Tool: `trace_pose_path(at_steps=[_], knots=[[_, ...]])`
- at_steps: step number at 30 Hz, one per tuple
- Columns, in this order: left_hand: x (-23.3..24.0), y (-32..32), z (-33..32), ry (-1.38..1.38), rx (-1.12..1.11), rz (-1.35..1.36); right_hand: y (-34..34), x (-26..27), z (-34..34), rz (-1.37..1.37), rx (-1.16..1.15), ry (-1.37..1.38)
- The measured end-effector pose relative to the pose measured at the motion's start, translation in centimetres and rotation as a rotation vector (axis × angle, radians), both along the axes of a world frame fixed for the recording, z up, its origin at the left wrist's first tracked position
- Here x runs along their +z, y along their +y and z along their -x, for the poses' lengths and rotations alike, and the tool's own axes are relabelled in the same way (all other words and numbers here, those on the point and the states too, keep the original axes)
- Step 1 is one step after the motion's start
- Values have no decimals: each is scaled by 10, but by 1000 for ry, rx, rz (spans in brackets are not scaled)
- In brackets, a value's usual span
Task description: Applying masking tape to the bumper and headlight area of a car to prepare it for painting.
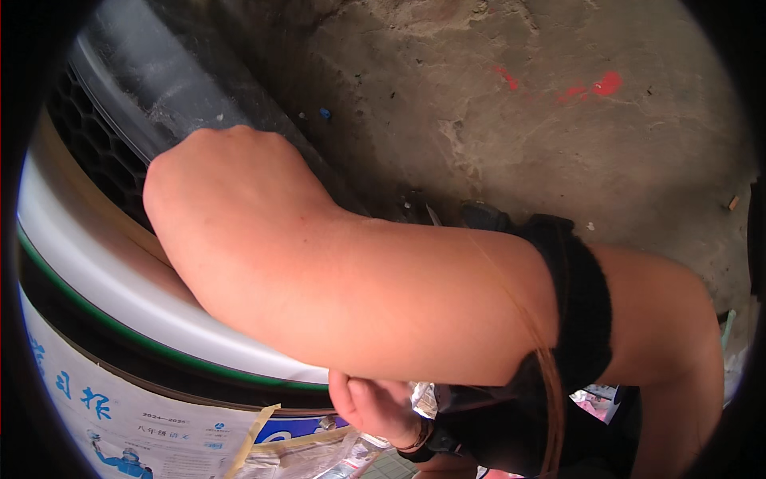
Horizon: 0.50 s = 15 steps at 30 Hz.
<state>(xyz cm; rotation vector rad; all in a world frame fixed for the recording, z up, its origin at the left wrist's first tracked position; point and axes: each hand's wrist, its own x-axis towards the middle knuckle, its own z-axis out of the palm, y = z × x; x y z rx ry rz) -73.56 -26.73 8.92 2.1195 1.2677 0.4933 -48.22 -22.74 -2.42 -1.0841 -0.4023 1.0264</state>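
Note:
My right hand (233, 173) is bent at the wrist over the dark grey lower lip (161, 66) of a car bumper. Its back faces me and its fingers are hidden, so whatever it may hold is out of sight. The forearm spans the middle of the view. Beneath it my left hand (383, 407), with a dark wristband, has its fingers curled near the pale bumper panel (119, 263). The forearm hides part of it, and I cannot tell whether it grips anything. Crumpled silver material (425, 400) shows beside its wrist.
A black honeycomb grille (90, 132) lies between lip and panel. A green line (114, 326) edges the panel. Newspaper (149, 413) bearing writing covers the lower left, edged with masking tape (254, 440). The rough concrete floor (419, 120) has red stains (607, 84) and small debris.

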Motion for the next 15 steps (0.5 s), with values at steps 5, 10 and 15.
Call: trace_pose_path(at_steps=[5, 10, 15], knots=[[-3, -10, -27, -10, 392, 156, 1, -13, 6, -140, 74, 72], [-1, -6, -37, -68, 347, 364, 5, -18, 7, -214, 140, 119], [2, -8, -30, -146, 428, 467, 5, -24, 9, -268, 175, 164]])
